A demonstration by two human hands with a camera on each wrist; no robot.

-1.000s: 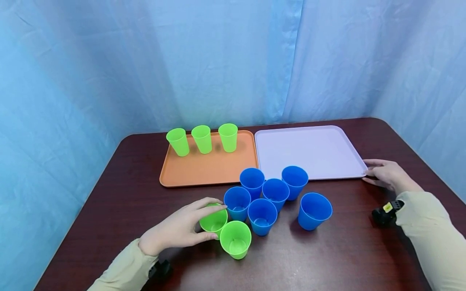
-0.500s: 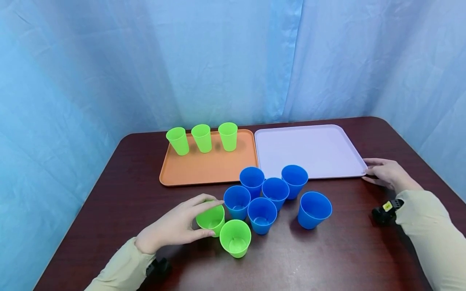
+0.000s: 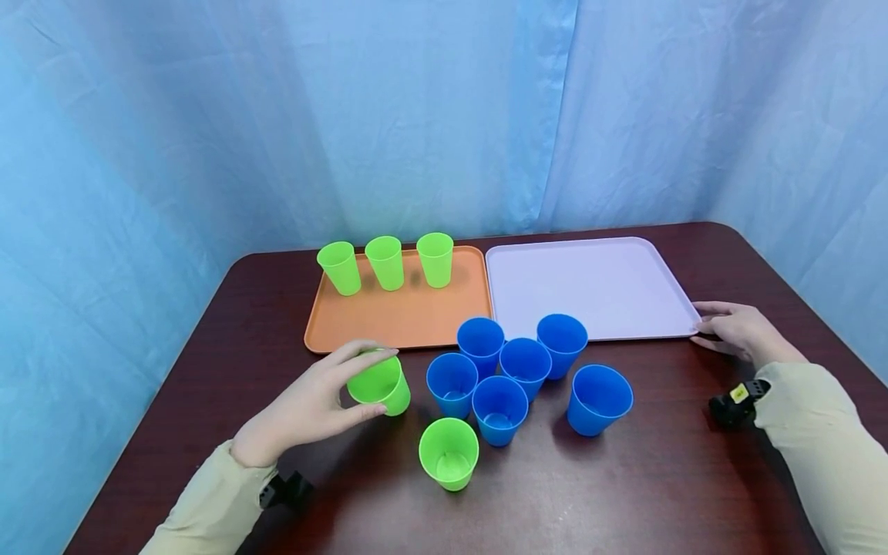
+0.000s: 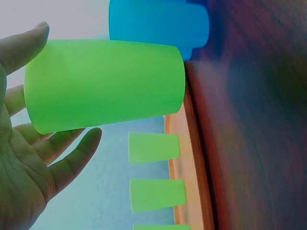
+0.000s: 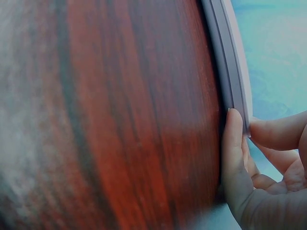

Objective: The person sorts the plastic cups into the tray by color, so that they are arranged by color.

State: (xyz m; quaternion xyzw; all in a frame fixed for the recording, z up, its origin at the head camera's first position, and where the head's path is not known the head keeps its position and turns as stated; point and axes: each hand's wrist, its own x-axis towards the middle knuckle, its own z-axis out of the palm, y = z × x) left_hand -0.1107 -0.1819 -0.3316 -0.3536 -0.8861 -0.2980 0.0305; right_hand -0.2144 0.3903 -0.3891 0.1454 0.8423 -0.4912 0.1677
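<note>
While the left hand [image 3: 305, 408] curls thumb and fingers round a green cup [image 3: 380, 384] at lower centre-left of the head view, the cup is tilted, its mouth facing the camera, and sits just below the near edge of the orange tray [image 3: 402, 320]. In the left wrist view the same green cup [image 4: 103, 84] fills the upper half of the frame, with fingers [image 4: 72, 153] wrapped beneath it and the thumb at the upper left.

A second green cup [image 3: 449, 453] stands upright on the dark wooden table [image 3: 624, 493], lower centre, apart from the held one. Six blue cups [image 3: 525, 368] cluster at centre frame (five close together, one a little to the right). Three green cups [image 3: 386, 264] stand in a row along the orange tray's far edge.

At right of the frame the right hand [image 3: 738, 333] rests at the near right corner of the pale lilac tray [image 3: 590, 289]; the right wrist view shows its thumb and fingers [image 5: 235, 158] pinching the tray's rim [image 5: 230, 72].
</note>
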